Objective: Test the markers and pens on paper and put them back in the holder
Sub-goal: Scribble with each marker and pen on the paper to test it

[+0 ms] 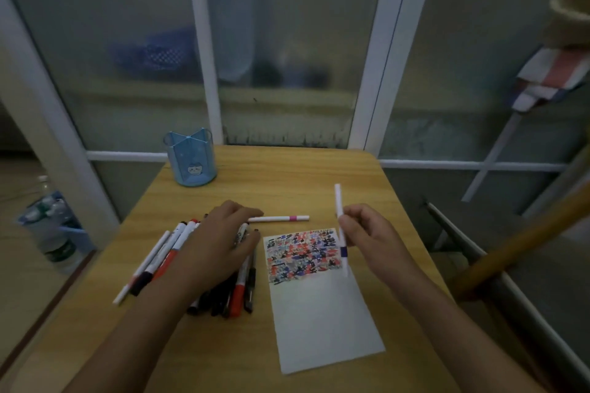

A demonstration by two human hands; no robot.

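- The right hand (367, 233) is above the right half of the bench (287, 175), fingers curled round a thin white pen with a dark blue band (341, 226).
- That pen stands nearly upright in the grip, one end rising above the fingers, the other pointing down over the right edge of the paper (322, 313). Whether its tip touches the sheet cannot be told.
- The left hand (223, 239) lies palm down on the pile of markers and pens (204, 268), fingers loosely bent over them; whether it grips any one of them is not clear.
- The pile lies on the left half of the bench, just left of the paper: white barrels with black and orange-red caps, fanned out and pointing roughly toward the far edge.
- One white pen with a pink band (279, 218) lies flat by itself, crosswise, just beyond the far edge of the paper, its left end near the left fingertips.
- The paper lies near the front right of the bench; its far part is crowded with red, blue and black scribbles, its near part is bare.
- The blue see-through holder (190, 156), split into compartments, with a small cat face on its wall, stands upright at the far left corner, well apart from the pile.
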